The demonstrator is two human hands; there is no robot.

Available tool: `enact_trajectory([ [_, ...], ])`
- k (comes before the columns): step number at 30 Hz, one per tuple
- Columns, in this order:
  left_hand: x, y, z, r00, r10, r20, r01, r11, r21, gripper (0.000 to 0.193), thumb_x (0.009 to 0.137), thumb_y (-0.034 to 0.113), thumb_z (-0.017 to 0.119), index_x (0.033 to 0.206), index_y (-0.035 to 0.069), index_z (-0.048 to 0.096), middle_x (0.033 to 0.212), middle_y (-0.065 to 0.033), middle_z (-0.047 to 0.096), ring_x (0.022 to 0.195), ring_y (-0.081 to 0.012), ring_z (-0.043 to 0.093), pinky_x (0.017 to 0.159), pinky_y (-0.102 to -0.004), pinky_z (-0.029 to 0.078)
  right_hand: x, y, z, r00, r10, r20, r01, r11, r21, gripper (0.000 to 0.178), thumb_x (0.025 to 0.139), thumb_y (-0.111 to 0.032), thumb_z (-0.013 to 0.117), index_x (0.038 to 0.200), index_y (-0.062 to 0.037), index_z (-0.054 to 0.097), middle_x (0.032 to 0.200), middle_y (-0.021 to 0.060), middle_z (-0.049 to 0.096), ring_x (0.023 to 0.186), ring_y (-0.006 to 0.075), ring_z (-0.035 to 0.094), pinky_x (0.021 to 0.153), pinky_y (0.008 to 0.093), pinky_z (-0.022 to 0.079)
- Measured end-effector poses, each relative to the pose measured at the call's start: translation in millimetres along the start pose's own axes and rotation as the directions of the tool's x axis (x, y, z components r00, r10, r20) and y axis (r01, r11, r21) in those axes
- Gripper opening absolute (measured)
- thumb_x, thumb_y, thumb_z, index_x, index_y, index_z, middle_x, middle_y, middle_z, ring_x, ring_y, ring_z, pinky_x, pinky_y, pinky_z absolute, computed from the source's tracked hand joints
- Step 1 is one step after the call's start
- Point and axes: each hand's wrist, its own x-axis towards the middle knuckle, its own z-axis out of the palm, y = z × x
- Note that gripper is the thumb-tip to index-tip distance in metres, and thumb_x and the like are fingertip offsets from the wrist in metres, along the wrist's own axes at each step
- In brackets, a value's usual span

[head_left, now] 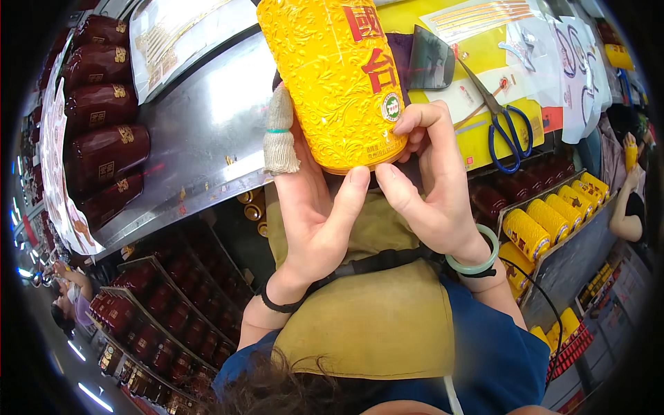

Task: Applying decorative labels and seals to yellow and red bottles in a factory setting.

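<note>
Between my two hands is a large yellow bottle (325, 76) with raised scrollwork, red characters and a small round green-and-white sticker (391, 106). My left hand (315, 207) supports its lower left side, the thumb near the base; a finger of it wears a knitted grey finger cover (281, 135) with a teal band. My right hand (432, 173) grips the lower right, its index finger bent beside the sticker and its thumb at the bottom edge. The bottle's upper end runs out of the picture.
A metal worktable (200, 131) with dark red bottles (104, 159) lies to the left. On the right are blue-handled scissors (508, 131), a dark curved piece (432, 59) and sheets of decals (477, 17). Yellow bottles (546, 218) line a rack. Other people work at both sides.
</note>
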Motion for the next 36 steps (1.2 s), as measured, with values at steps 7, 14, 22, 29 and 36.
enact_trajectory([
  [7,-0.6,-1.5,-2.1,1.0,0.011,0.021,-0.011,1.0,0.008,0.087,0.092,-0.01,0.055,0.162,0.001,0.004,0.165,-0.0175,0.016,0.152,-0.0283,0.025,0.123,-0.0428,0.022,-0.9,-2.1,-1.6,0.998,0.068,0.013,-0.069,0.995,0.077,0.041,0.081,-0.005,0.07,0.118,-0.0043,0.051,0.103,0.0065,0.044,0.091,0.0168,0.044,0.079,0.0284,0.041],
  [14,-1.4,-0.6,-1.2,1.0,-0.003,-0.006,0.003,1.0,0.025,0.088,0.091,-0.01,0.056,0.161,0.0,0.005,0.166,-0.018,0.016,0.152,-0.029,0.024,0.123,-0.0431,0.022,-0.2,0.4,-2.3,1.0,0.003,0.006,-0.003,1.0,0.003,0.043,0.08,-0.005,0.071,0.118,-0.0045,0.051,0.103,0.0062,0.044,0.091,0.0165,0.045,0.079,0.0281,0.041],
  [22,-0.6,-1.0,-1.6,1.0,-0.005,-0.011,0.005,1.0,0.031,0.089,0.09,-0.01,0.057,0.161,0.0,0.005,0.166,-0.0182,0.016,0.153,-0.0295,0.023,0.123,-0.0432,0.021,-0.8,-3.0,3.6,0.999,0.049,-0.02,-0.049,0.999,0.002,0.042,0.079,-0.004,0.071,0.115,-0.0051,0.05,0.103,0.0057,0.042,0.09,0.0164,0.043,0.077,0.0283,0.04],
  [29,-1.0,-0.7,-6.0,1.0,-0.02,0.019,0.021,0.997,-0.075,0.085,0.094,-0.005,0.054,0.162,0.0,0.004,0.166,-0.0185,0.015,0.153,-0.03,0.023,0.124,-0.044,0.02,-1.8,-5.0,5.8,0.998,0.059,-0.029,-0.059,0.998,-0.001,0.043,0.079,-0.002,0.069,0.117,-0.0047,0.048,0.103,0.0061,0.04,0.09,0.0165,0.043,0.078,0.0283,0.039],
  [36,-1.1,1.0,-6.3,1.0,-0.002,0.031,0.003,1.0,-0.015,0.083,0.095,-0.006,0.052,0.162,0.0,0.004,0.166,-0.0186,0.016,0.152,-0.0297,0.024,0.123,-0.044,0.021,-1.5,-7.1,6.8,0.999,0.029,-0.034,-0.03,0.999,-0.015,0.043,0.079,-0.002,0.068,0.117,-0.004,0.048,0.104,0.0064,0.041,0.091,0.0165,0.043,0.078,0.0283,0.04],
])
